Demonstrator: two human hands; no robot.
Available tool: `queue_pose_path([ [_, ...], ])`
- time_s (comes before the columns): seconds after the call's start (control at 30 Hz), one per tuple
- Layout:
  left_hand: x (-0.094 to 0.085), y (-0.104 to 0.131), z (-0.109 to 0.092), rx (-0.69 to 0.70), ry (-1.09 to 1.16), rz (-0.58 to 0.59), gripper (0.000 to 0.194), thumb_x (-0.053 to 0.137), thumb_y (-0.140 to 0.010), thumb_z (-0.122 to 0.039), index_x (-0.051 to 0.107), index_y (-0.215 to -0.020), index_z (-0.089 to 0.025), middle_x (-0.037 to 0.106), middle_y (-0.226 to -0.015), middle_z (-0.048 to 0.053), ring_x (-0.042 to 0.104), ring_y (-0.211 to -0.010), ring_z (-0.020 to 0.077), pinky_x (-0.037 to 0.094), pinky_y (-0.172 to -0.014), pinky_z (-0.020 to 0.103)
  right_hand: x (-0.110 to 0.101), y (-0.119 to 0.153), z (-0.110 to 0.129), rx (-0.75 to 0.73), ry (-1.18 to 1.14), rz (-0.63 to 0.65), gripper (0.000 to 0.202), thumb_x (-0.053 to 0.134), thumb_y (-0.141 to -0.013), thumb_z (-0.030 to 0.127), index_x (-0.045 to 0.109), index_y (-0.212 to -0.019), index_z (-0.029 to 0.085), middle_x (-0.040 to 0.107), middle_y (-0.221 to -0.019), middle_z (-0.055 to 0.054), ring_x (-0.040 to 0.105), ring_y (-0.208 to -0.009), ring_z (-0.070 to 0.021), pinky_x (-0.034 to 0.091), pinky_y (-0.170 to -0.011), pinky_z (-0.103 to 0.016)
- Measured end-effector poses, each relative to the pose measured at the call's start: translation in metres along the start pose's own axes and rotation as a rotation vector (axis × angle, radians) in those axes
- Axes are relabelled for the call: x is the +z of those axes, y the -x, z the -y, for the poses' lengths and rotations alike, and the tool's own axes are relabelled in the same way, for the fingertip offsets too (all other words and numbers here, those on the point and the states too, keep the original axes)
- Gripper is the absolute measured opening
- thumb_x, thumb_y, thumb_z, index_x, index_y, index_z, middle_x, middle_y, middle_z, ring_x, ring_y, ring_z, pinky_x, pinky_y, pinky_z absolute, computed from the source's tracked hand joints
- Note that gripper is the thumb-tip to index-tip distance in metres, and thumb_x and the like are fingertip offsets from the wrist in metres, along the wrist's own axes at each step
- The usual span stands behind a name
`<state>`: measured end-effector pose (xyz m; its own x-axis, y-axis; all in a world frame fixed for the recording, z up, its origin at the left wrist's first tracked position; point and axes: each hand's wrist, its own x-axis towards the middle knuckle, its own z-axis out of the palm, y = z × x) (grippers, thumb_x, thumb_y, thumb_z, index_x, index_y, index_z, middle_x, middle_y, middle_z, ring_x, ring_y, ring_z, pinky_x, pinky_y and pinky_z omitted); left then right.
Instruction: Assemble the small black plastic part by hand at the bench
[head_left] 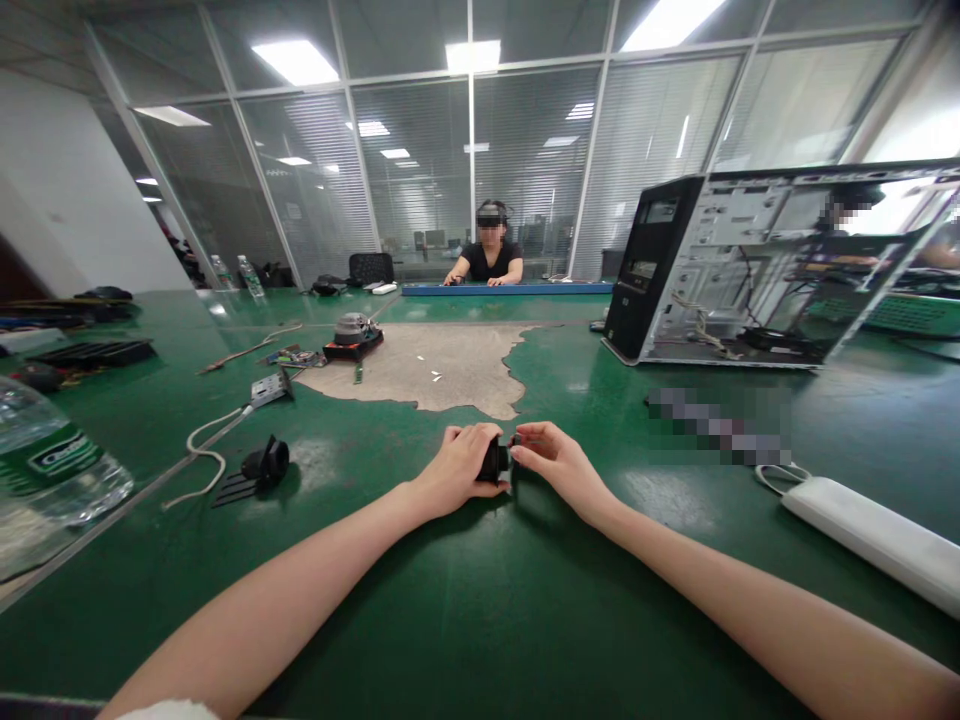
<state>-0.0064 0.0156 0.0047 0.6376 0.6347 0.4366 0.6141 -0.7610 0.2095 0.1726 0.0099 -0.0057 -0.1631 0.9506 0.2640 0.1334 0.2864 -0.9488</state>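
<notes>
Near the middle of the green table, my left hand is wrapped round a small black part, whose right end sticks out past the fingers. Close on its right, my right hand pinches a small dark piece between thumb and fingertips. A narrow gap seems to lie between the two pieces. What the dark piece is cannot be made out.
At the left are a water bottle, a black bracket part and a cable with a metal connector. An open computer case and a white power strip are at the right. Across the table sits a person.
</notes>
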Motion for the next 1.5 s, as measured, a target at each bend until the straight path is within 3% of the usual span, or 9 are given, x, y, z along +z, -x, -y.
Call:
queue_pose_path([
  [0.1,0.001,0.001,0.000,0.012,-0.007,-0.005,0.055,0.060,-0.070,-0.041,0.031,-0.112,-0.019,0.049,-0.108,0.008,0.046,-0.099,0.0233,0.029,-0.081,0.035,0.008,-0.001,0.002,0.068,-0.090,0.127,0.025,0.058,-0.071,0.031,0.054,-0.091,0.016,0.060,-0.090,-0.004,0.058,-0.078,-0.0145,0.046,-0.073,-0.029],
  [0.2,0.002,0.001,-0.001,0.019,-0.028,-0.011,0.056,0.059,-0.070,-0.040,0.030,-0.112,-0.018,0.049,-0.109,0.009,0.045,-0.099,0.0238,0.030,-0.080,0.035,0.014,-0.001,0.004,0.106,-0.166,0.157,0.025,0.062,-0.067,0.032,0.051,-0.084,0.017,0.059,-0.083,-0.001,0.058,-0.072,-0.0134,0.047,-0.065,-0.027],
  [0.33,0.003,0.001,-0.002,0.014,-0.038,-0.018,0.054,0.060,-0.070,-0.040,0.031,-0.111,-0.018,0.049,-0.108,0.009,0.046,-0.098,0.0241,0.030,-0.079,0.035,0.018,0.000,0.005,0.022,-0.085,0.098,0.030,0.069,-0.059,0.027,0.045,-0.075,0.019,0.056,-0.077,0.002,0.057,-0.071,-0.0132,0.047,-0.061,-0.025],
  [0.63,0.001,0.001,-0.001,0.017,-0.016,-0.022,0.053,0.061,-0.070,-0.034,0.031,-0.111,-0.019,0.048,-0.109,0.008,0.045,-0.099,0.0234,0.030,-0.079,0.035,0.022,0.014,0.011,-0.071,0.033,0.086,0.018,0.053,-0.075,0.029,0.051,-0.091,0.020,0.058,-0.089,-0.002,0.058,-0.082,-0.0146,0.049,-0.070,-0.027],
  [0.93,0.004,-0.002,0.001,0.050,0.015,-0.018,0.055,0.060,-0.070,-0.040,0.030,-0.111,-0.017,0.048,-0.107,0.009,0.044,-0.099,0.0229,0.030,-0.081,0.036,0.012,0.000,0.004,0.028,-0.013,0.089,0.024,0.063,-0.066,0.026,0.054,-0.086,0.016,0.060,-0.083,-0.003,0.059,-0.075,-0.0147,0.048,-0.070,-0.029],
  [1.1,0.005,-0.001,0.002,0.050,0.039,-0.024,0.056,0.060,-0.070,-0.038,0.029,-0.113,-0.018,0.047,-0.110,0.009,0.043,-0.103,0.0224,0.029,-0.083,0.035,0.015,0.004,0.007,0.011,0.053,0.094,0.020,0.060,-0.069,0.026,0.053,-0.084,0.017,0.059,-0.083,-0.002,0.059,-0.074,-0.0145,0.049,-0.069,-0.030],
  [1.3,0.004,-0.002,0.003,0.019,0.085,0.006,0.053,0.062,-0.068,-0.032,0.032,-0.110,-0.021,0.048,-0.106,0.006,0.045,-0.098,0.0213,0.029,-0.083,0.035,0.018,0.011,0.010,-0.117,0.080,0.073,0.020,0.062,-0.068,0.024,0.051,-0.084,0.020,0.055,-0.086,0.000,0.058,-0.083,-0.0140,0.050,-0.073,-0.027],
  [1.5,0.003,-0.003,0.002,0.007,0.096,-0.004,0.052,0.060,-0.070,-0.035,0.031,-0.111,-0.021,0.049,-0.105,0.006,0.046,-0.097,0.0214,0.029,-0.082,0.035,0.017,0.009,0.008,-0.059,0.027,0.069,0.015,0.055,-0.074,0.028,0.050,-0.085,0.019,0.057,-0.084,-0.001,0.058,-0.079,-0.0138,0.050,-0.068,-0.027],
])
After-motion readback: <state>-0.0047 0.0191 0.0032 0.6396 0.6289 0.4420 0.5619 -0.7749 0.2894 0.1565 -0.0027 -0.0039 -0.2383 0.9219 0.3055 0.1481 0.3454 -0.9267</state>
